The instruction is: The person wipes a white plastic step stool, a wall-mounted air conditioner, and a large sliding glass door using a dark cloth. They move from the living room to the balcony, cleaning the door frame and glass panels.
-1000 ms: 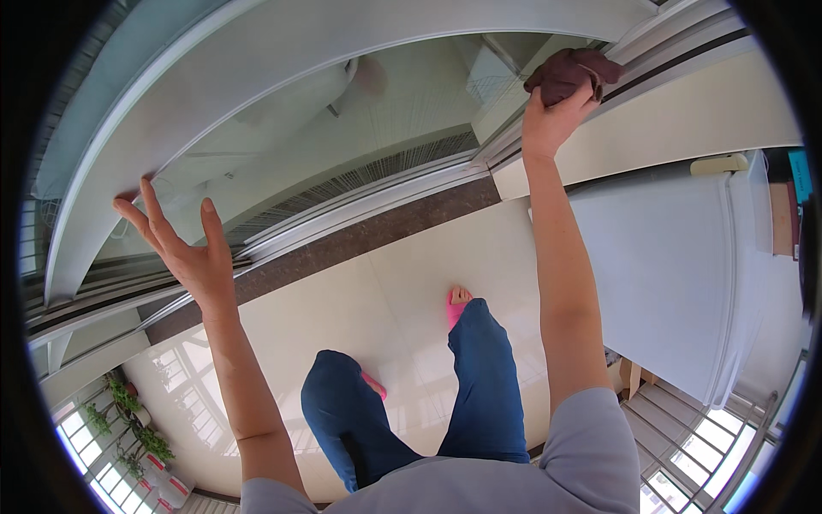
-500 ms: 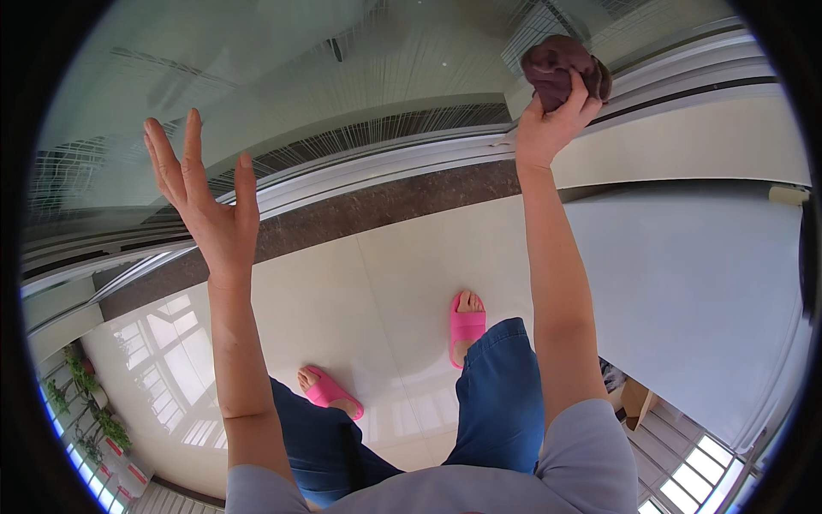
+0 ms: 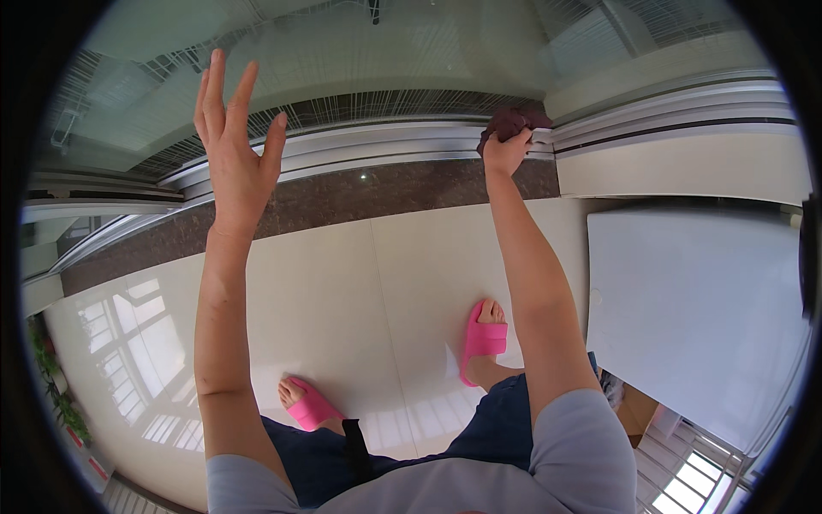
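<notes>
A crumpled dark maroon cloth (image 3: 510, 125) is bunched in my right hand (image 3: 507, 152), low against the glass door (image 3: 428, 64) and next to its white metal frame. The fingers of that hand are closed on the cloth and partly covered by it. My left hand (image 3: 235, 163) is raised before the glass on the left, fingers stretched and apart, holding nothing. Whether its palm touches the pane I cannot tell.
A dark brown stone sill (image 3: 368, 193) runs below the door track, bordering pale floor tiles (image 3: 317, 283). A white-topped cabinet or appliance (image 3: 685, 300) stands at my right. Potted plants (image 3: 64, 403) line the far left. I wear pink slippers (image 3: 485, 341).
My right hand has carried the cloth down and to the left along the glass. My left hand has shifted up and to the right, still spread.
</notes>
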### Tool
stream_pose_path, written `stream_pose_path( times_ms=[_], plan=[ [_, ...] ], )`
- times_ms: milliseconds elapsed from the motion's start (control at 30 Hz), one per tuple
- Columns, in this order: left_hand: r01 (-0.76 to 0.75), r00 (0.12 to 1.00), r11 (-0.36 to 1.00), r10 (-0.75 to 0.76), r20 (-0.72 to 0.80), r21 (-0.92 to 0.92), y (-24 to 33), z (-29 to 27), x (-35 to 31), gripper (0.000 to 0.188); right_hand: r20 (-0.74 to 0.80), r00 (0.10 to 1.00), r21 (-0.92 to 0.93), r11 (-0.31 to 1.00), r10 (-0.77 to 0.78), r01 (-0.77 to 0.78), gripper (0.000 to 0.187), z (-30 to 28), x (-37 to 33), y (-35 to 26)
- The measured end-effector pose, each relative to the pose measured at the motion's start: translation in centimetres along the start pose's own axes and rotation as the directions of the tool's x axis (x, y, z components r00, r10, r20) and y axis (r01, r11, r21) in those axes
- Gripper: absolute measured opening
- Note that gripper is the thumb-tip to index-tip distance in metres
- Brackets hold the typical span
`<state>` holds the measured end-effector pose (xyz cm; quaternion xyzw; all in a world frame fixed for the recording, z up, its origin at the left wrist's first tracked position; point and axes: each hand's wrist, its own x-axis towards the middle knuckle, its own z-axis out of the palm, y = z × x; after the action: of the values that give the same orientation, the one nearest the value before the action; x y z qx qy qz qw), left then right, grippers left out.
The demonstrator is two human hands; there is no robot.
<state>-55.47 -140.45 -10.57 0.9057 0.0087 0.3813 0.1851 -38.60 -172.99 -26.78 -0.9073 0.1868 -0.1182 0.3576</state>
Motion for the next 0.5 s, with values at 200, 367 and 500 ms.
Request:
stream_pose_path(
  times_ms=[200,367,500],
  plan=[
    [-0.01,1.0,0.997,0.012,0.022,-0.077,-2.4,-1.2,-0.6,0.056,0.243,0.97,0.315,0.944,0.016,-0.094,0.091,11.8,-10.0,-1.5],
    [0.006,0.999,0.992,-0.011,-0.041,-0.129,-5.0,-3.9,-0.3,0.057,0.377,0.9,0.543,0.84,-0.221,-0.021,0.084,12.9,-19.3,-10.5],
    [0.084,0.962,0.995,-0.096,-0.257,-0.061,-9.0,-8.3,-0.2,0.048,0.086,0.84,0.63,0.682,-0.536,0.372,0.069,2.8,-20.3,-22.0]
  ],
)
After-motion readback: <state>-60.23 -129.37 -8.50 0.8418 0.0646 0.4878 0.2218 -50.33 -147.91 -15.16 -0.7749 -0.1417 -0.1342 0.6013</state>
